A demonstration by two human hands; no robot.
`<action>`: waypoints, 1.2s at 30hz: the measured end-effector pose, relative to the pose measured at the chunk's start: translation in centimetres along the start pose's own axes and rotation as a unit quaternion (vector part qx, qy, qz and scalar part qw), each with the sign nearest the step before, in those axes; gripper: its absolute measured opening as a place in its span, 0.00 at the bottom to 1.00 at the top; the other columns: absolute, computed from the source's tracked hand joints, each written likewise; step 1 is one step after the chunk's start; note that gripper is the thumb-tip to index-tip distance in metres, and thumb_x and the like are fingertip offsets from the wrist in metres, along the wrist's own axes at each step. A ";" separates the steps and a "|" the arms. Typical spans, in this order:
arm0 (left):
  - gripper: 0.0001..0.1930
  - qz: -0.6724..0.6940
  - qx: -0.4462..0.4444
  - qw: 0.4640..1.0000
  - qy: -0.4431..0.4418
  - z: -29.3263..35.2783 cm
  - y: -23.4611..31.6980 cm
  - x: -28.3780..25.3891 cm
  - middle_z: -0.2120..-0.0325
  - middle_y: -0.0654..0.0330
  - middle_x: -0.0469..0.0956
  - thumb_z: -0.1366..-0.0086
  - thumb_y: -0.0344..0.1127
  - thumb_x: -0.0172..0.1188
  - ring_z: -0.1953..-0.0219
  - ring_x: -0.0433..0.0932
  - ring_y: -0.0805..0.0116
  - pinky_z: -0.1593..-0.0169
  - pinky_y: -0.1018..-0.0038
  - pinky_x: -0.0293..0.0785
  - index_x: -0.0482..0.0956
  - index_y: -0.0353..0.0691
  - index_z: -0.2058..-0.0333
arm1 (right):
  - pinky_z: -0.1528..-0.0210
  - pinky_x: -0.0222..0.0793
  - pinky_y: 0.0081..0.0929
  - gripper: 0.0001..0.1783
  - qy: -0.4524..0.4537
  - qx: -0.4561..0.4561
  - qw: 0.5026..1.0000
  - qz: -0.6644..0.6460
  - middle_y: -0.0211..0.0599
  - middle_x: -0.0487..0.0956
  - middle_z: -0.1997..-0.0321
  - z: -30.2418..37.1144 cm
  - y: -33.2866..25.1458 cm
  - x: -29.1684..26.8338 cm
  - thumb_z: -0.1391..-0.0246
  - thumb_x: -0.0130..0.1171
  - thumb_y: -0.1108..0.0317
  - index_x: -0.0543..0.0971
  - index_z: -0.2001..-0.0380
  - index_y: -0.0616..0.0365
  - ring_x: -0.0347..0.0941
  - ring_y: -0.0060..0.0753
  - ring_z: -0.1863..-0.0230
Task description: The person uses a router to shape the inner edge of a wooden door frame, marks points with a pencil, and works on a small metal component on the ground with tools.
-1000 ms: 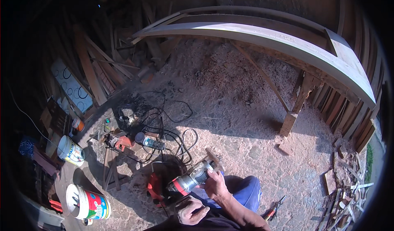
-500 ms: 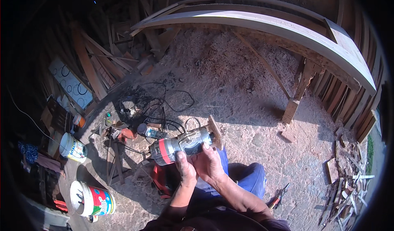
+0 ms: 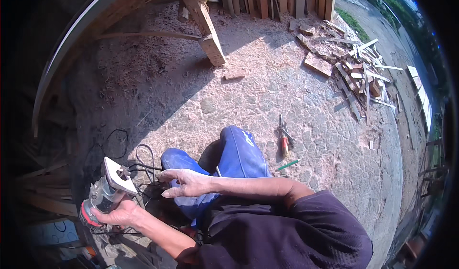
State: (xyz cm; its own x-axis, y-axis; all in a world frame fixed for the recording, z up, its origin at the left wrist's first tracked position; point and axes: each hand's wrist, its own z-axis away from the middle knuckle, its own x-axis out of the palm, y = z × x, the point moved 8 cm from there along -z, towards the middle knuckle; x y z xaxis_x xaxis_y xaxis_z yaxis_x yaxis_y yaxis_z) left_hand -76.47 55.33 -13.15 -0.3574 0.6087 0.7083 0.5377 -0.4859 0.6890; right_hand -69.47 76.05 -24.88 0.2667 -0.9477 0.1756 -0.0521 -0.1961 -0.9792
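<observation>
My left hand (image 3: 122,215) is wrapped round the body of a trim router (image 3: 103,196), a clear and grey power tool with a red band. The router lies tilted at the lower left, its pale flat base plate (image 3: 119,175) turned up and toward the right. My right hand (image 3: 186,182) is apart from the tool, over my blue-trousered knee. Its thumb and fingers are spread, and nothing shows between them. Black cable (image 3: 146,161) loops on the floor behind the router.
On the floor to the right lie a red-handled screwdriver (image 3: 285,147) and a green stick (image 3: 288,165). Wood offcuts (image 3: 356,78) are heaped at the far right. A wooden bench leg (image 3: 209,37) stands ahead, with a small wood block (image 3: 234,75) near its foot.
My right hand has let go of the router, which stays in my left hand with its base plate turned up. The view has swung to the right, bringing the screwdriver and offcuts further in.
</observation>
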 end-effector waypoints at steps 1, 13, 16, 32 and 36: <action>0.31 -0.004 0.022 1.000 -0.011 -1.3 1.2 -1.1 0.48 0.53 0.76 0.47 0.49 0.69 0.46 0.75 0.51 0.41 0.50 0.70 0.75 0.38 0.49 | 0.36 0.64 0.36 0.34 0.016 0.034 0.999 0.027 0.46 0.74 0.40 2.6 0.7 -3.1 0.42 0.65 0.56 0.68 0.38 0.63 0.68 0.38 0.37; 0.30 -0.058 -0.010 0.997 0.050 -2.6 2.6 -5.5 0.48 0.50 0.76 0.45 0.44 0.69 0.46 0.75 0.50 0.41 0.47 0.69 0.74 0.34 0.48 | 0.47 0.72 0.42 0.20 0.315 0.383 0.736 0.460 0.40 0.73 0.41 42.3 20.9 -24.8 0.48 0.55 0.71 0.79 0.50 0.46 0.72 0.48 0.43; 0.27 -0.018 -0.045 0.999 -0.015 -4.8 2.4 -6.6 0.52 0.52 0.78 0.41 0.44 0.66 0.50 0.77 0.56 0.44 0.55 0.73 0.74 0.32 0.48 | 0.46 0.72 0.44 0.27 0.251 0.422 0.716 0.496 0.38 0.67 0.35 41.7 23.5 -21.9 0.53 0.58 0.73 0.76 0.47 0.42 0.71 0.52 0.42; 0.31 -0.058 -0.044 0.986 -0.150 -9.3 3.3 -1.5 0.54 0.60 0.74 0.36 0.43 0.61 0.55 0.76 0.64 0.52 0.60 0.78 0.63 0.39 0.38 | 0.65 0.70 0.53 0.19 0.150 0.461 0.706 0.517 0.54 0.75 0.62 33.5 23.1 -24.6 0.44 0.55 0.58 0.69 0.53 0.57 0.75 0.58 0.62; 0.28 -0.077 -0.136 0.981 -0.114 -9.5 3.5 2.3 0.54 0.62 0.73 0.37 0.45 0.62 0.53 0.75 0.65 0.51 0.64 0.76 0.66 0.39 0.43 | 0.70 0.68 0.55 0.18 0.146 0.433 0.739 0.495 0.53 0.76 0.68 30.3 14.9 -23.9 0.42 0.54 0.58 0.68 0.54 0.56 0.75 0.61 0.68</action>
State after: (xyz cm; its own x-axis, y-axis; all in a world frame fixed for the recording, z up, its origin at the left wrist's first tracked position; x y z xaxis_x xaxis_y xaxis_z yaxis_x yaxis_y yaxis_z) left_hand -82.66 49.05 -7.68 -0.2215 0.7975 0.5611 0.2554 -0.5079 0.8227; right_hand -47.49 103.42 -46.77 0.2854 -0.5573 -0.7797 0.5870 0.7448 -0.3174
